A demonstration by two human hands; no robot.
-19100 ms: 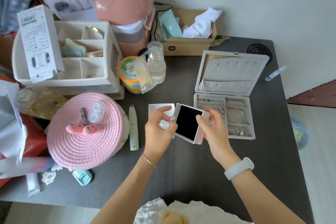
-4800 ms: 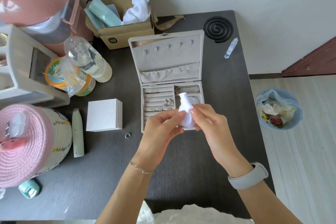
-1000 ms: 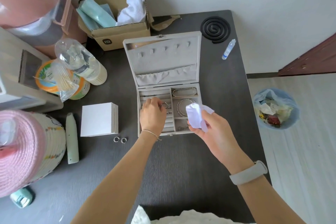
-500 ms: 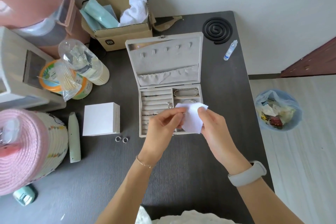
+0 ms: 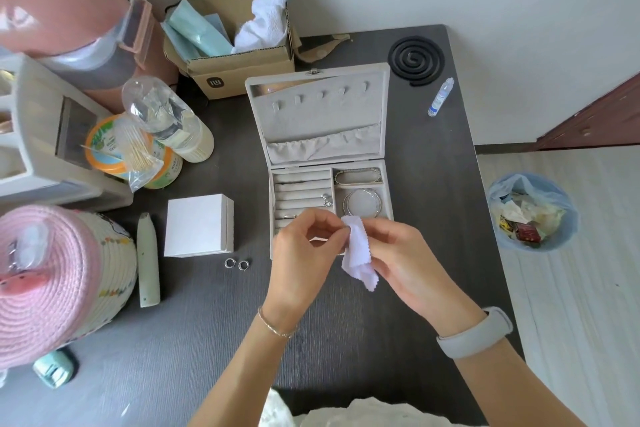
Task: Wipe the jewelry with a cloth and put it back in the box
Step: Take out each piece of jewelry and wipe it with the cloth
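The grey jewelry box [image 5: 387, 184] stands open in the middle of the dark table, lid up. A chain bracelet [image 5: 357, 176] and bangles [image 5: 362, 203] lie in its right compartments, and small pieces sit on the ring rolls [image 5: 325, 200]. Just in front of the box my right hand [image 5: 398, 260] holds a small white cloth [image 5: 358, 258]. My left hand [image 5: 304, 253] pinches a small piece against the cloth's top edge; the piece itself is hidden by my fingers. Two silver rings [image 5: 236, 264] lie on the table left of my hands.
A white square box [image 5: 197, 225] and a pale green pen-like tool [image 5: 148, 262] lie to the left. Further left are a pink woven basket [image 5: 52, 284], bottles and a cardboard box [image 5: 239, 62]. A black coil [image 5: 415, 61] and dropper bottle [image 5: 440, 97] sit back right. A bin [image 5: 531, 211] stands on the floor.
My left hand took a small piece from the ring rolls and brought it to the cloth. Both hands have drawn slightly toward me, and the cloth now hangs folded.
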